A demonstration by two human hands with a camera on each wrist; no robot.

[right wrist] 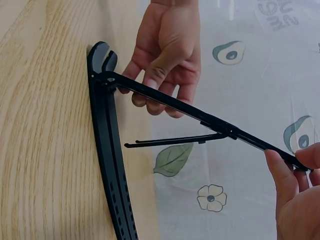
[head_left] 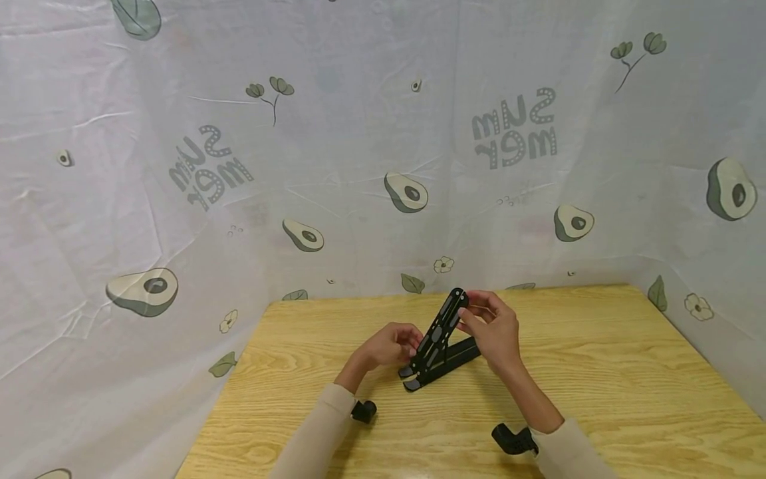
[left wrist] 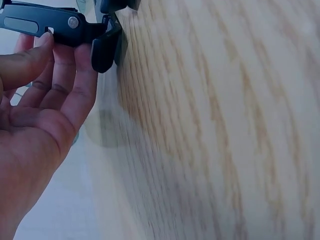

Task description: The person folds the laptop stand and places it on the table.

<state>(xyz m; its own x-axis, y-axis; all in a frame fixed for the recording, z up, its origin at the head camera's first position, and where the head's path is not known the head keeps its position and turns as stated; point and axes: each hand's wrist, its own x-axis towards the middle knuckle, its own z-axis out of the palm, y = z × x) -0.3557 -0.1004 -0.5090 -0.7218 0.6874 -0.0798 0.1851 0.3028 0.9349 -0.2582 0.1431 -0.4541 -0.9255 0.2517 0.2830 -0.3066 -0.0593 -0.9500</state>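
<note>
A black folding laptop stand [head_left: 437, 332] stands on the table with its upper arms raised at a slant over the base rails [right wrist: 106, 145]. Near its hinged lower end, my left hand [head_left: 391, 344] pinches an upper arm, thumb on one side and fingers behind, as the left wrist view shows. My right hand [head_left: 497, 329] grips the raised far end between thumb and fingers. A thin support leg [right wrist: 172, 141] hangs from the middle of the upper arms, its free end apart from the base in the right wrist view. Curved lips [head_left: 413, 384] stick out at the hinge end.
The wood-grain table [head_left: 598, 372] extends to both sides of the stand. A pale cloth [head_left: 359, 133] printed with avocados and leaves hangs behind and beside it. Black wrist-worn devices [head_left: 364, 411] sit at both sleeves.
</note>
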